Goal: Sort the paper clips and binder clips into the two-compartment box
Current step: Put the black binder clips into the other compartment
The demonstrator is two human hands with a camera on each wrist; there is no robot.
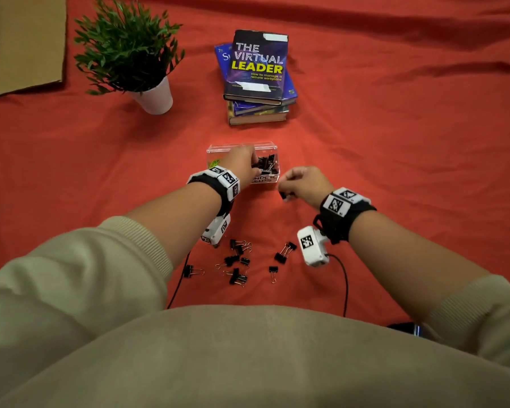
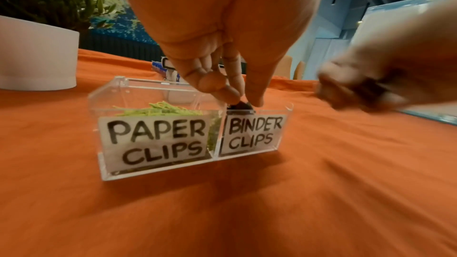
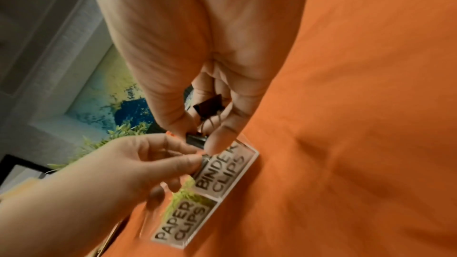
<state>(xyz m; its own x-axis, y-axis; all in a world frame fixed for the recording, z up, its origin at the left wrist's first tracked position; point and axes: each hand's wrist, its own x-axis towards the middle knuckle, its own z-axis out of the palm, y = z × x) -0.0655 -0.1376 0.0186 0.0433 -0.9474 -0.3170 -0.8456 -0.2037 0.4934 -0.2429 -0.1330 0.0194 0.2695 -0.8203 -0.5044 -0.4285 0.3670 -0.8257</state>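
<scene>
Both grips pinch binder clips: left hand [image 1: 242, 163] over box [image 2: 158, 171], right hand [image 1: 304, 181] beside

You are looking at about nine loose binder clips [image 1: 236, 278] in the lower middle of the frame; the tight cluster is making an exact count hard. One clear box [image 1: 270, 147] with two compartments is sitting at centre. Your right hand [image 3: 197, 77] is holding two more. One potted plant [image 1: 130, 51] is standing upper left, and at least three books [image 1: 258, 75] are lying stacked at upper centre.
</scene>
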